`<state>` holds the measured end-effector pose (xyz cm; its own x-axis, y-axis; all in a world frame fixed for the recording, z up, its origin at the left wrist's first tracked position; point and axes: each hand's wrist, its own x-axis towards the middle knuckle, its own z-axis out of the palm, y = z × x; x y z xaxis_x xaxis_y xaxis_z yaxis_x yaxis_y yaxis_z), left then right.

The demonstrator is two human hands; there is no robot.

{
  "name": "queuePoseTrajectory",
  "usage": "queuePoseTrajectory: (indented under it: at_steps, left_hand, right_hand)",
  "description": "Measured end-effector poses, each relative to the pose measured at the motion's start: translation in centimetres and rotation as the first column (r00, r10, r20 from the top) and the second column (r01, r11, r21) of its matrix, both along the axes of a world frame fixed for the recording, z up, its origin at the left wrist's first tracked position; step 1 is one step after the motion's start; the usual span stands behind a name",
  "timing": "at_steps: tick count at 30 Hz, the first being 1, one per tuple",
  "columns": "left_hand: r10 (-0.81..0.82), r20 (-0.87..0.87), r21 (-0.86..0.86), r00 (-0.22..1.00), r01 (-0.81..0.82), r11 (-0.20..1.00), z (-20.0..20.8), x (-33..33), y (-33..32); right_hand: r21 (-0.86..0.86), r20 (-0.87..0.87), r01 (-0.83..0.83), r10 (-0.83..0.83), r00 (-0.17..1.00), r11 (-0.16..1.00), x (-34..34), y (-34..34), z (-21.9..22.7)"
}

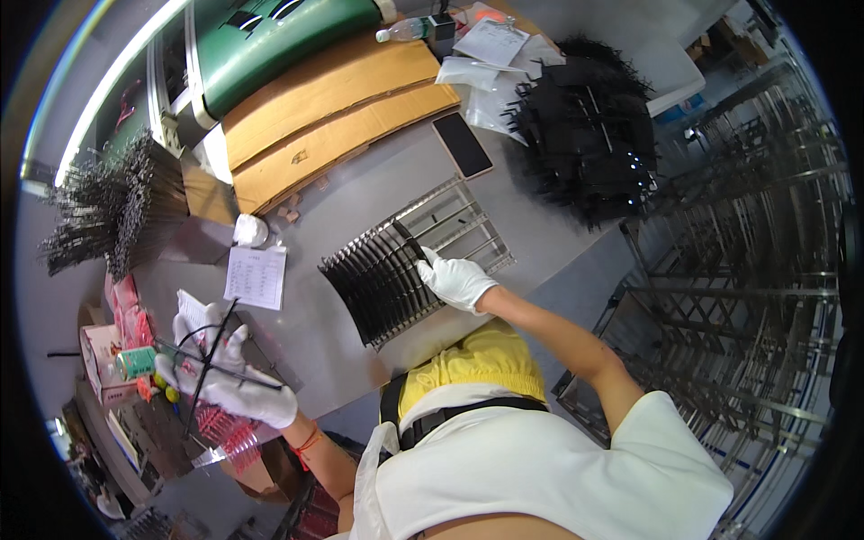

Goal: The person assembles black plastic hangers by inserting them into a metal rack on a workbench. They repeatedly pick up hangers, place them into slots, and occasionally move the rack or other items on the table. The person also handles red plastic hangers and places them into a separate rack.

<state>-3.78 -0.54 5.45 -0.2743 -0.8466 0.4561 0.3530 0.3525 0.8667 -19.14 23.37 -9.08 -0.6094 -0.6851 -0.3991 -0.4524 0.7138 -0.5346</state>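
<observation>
A metal slotted rack [468, 220] lies on the grey table in front of me. Several curved black strips [373, 283] stand side by side in its left part, while bare crossbars show on the right. My right hand [457, 283], in a white glove, is closed at the rack's near side, its fingers on the end of a black strip [409, 236] at the row's right end. Off to the left, my gloved left hand [238, 382] has its fingers partly curled around several thin black strips [209, 360], which cross each other over the palm.
Bundled thin black rods [126, 207] stand at the left. Cardboard [333, 112], a phone [463, 144] and a bottle [402, 31] lie toward the back. A heap of black parts [589, 135] sits at the far right. Metal racking [738, 297] fills the right side.
</observation>
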Motion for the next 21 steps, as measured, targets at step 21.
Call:
queuePoseTrajectory:
  at_steps: [21]
  left_hand:
    - [-0.687, 0.535, -0.226, 0.492, 0.867, 0.444, 6.6, -22.9, 21.5]
  right_hand:
    - [-0.578, -0.107, 0.605, -0.786, 0.608, 0.547, -12.4, 16.2, 8.7]
